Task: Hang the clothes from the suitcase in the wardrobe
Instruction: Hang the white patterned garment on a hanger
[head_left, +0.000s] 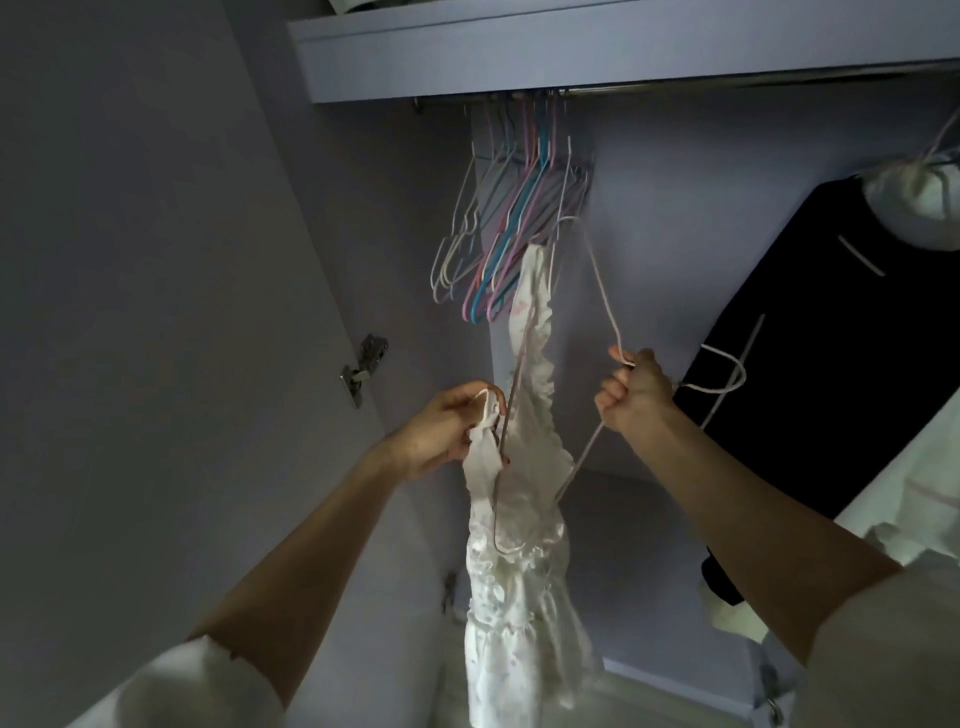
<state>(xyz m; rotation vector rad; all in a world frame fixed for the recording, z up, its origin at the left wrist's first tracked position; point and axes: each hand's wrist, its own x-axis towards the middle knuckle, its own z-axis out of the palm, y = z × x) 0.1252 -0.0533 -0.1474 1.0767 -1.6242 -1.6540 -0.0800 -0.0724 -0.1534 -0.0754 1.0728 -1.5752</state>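
Left hand (441, 431): grip closed in a pinch on a strap of the white dress (519, 571), thumb and fingers curled round the loop, held just left of the hanger's lower arm. Right hand (636, 389): fist wrapped round the thin wire hanger (602, 291) on its right arm; nothing else in it. The hanger hangs tilted, its hook up near the bunch of empty hangers (498, 244); its far shoulder already carries part of the dress, the rest trailing down below both hands. Not yet on the rail (623, 93). Judged step: getting the second strap over the near end of the hanger. To do it well: keep the right fist steady as anchor, stretch the strap open with the left, slip it over the wire tip and past the shoulder bend so it cannot slide back; thin satin-like cloth probably slips easily, so level the hanger before letting go. Around the dress: empty hangers, pink, blue and white, crowd the rail directly above and could snag the hook when lifting; free rail lies to their right. Further right, a dark garment (831, 338) with a pale hanger (727, 369) lying across it, and a white bundle (914, 202) above that. Left of the dress, the wardrobe door (156, 312) with its hinge (366, 364). Suitcase not in view.
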